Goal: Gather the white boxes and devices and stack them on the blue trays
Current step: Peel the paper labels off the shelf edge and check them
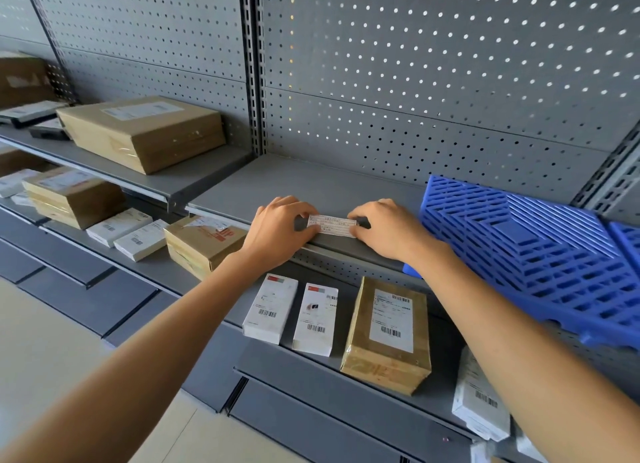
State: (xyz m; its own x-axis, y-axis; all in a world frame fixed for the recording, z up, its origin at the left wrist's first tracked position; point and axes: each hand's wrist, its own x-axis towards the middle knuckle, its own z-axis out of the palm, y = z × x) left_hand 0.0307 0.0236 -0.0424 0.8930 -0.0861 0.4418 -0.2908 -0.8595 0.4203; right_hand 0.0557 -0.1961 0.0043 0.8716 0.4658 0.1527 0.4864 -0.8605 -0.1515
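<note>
At frame centre: both hands meet on the front lip of a grey metal shelf [311,182], working a small paper label [331,225].
Left hand [280,232]: fingers curled over the shelf lip, fingertips pressing the label's left end against it.
Right hand [388,229]: fingers bent down onto the label's right end, thumb tucked under; it presses rather than lifts.
Grip state: both hands narrow, fingers curled onto the label; nothing else is held.
Label: white strip with printed lines, text too small to read, lying flat along the shelf edge between the two hands.
Blue tray [540,255]: right of frame, a slatted plastic tray on the same shelf, tilted, its near corner overhanging the edge just beside the right wrist.
Second blue tray [628,241]: a sliver at the right frame edge, touching the first.
White boxes [270,308]: lower centre, two side by side on the shelf below, barcodes facing up.
Brown parcel [388,334]: just right of those two boxes, with a white shipping label.
More white boxes [479,397]: lower right, partly hidden by the right forearm.
Left-side white boxes [119,226]: middle left, two lying beside a taped brown carton [204,244].
Large carton [145,132]: upper left, on the upper shelf of the neighbouring bay.
Backing: grey pegboard [433,68] across the top of the frame.
</note>
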